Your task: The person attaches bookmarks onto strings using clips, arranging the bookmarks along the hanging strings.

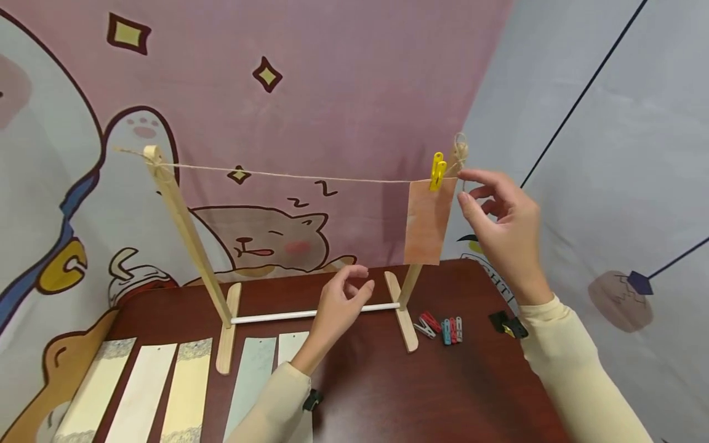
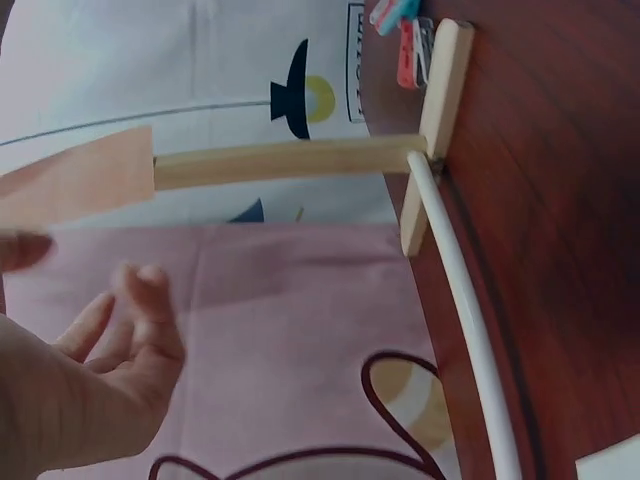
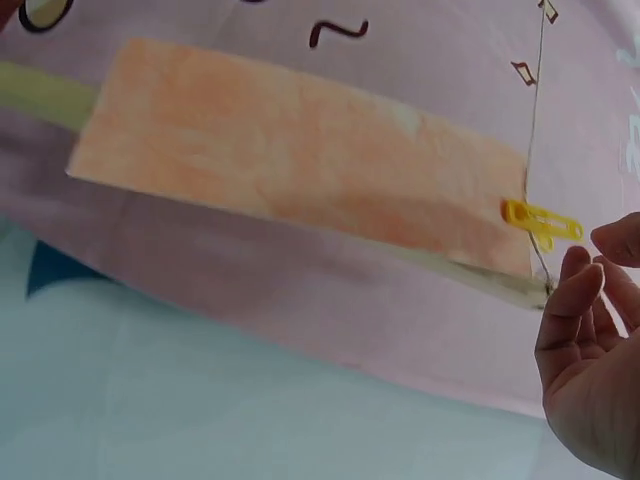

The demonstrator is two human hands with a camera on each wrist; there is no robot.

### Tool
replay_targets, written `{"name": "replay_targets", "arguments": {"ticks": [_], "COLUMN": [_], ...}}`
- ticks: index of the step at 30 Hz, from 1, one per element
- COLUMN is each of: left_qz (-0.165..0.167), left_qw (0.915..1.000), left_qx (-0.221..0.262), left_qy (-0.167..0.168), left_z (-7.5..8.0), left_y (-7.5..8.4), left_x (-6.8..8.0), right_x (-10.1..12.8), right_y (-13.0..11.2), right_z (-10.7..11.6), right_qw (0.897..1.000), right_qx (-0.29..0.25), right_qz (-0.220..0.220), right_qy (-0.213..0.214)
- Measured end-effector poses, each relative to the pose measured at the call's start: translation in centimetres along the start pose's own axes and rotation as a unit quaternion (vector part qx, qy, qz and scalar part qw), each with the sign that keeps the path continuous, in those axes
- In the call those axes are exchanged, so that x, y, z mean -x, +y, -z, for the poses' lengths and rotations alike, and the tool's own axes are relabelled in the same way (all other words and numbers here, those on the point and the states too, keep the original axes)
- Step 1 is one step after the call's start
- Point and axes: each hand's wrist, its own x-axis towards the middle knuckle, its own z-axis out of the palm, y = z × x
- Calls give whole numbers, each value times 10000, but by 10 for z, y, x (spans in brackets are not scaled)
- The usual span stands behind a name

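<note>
Orange paper strip (image 1: 425, 221) hanging from the twine line (image 1: 288, 176), pinned at its top corner by a yellow clothespin (image 1: 437, 170), right up by the right-hand wooden post (image 1: 411, 284). Right hand (image 1: 501, 231) just beside the peg, fingers loosely spread, thumb and forefinger near the strip's upper edge but gripping nothing. Left hand (image 1: 339, 304) lower down, over the white dowel (image 1: 288, 315) of the rack's base, fingers relaxed and slightly curled, also holding nothing.

Best handling from here, as a judgement: check that the peg bites both twine and paper squarely; keep the fingers off the twine, since a tug could tip the light rack; steady the base with the lower hand if the frame wobbles. For another strip, better to leave room along the line, well apart from the orange one.

Spare clothespins (image 1: 443, 327) in red, blue and grey lying on the worktop (image 1: 432, 387) just past the right foot. Pale paper strips (image 1: 188, 387) laid side by side at the near left.

Hard to make out: whether the peg's jaws truly catch the twine. Small black object (image 1: 508, 324) near the right sleeve unclear. Near ends of the pale strips cut off by the frame edge. In the left wrist view, fingertips blurred.
</note>
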Motion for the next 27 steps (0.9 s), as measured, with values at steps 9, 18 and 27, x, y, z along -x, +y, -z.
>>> {"name": "replay_targets", "arguments": {"ticks": [9,18,27], "left_qz": [221,388,1057], "left_qw": [9978,9944,9707], "left_qx": [-610,-982,-2121], "left_qy": [-161,-35,-402], "left_z": [7,18,46], "left_y": [-13,-32,-42], "left_x": [28,70,110], "right_x": [25,71,132], "right_y": [10,47,85], "right_z": [2,4,2], "right_qw": [9985,9965,9908], "right_qx": [-384,-334,60], "right_qz": [-83,-643,-1342], "right_qy": [391,420,182]}}
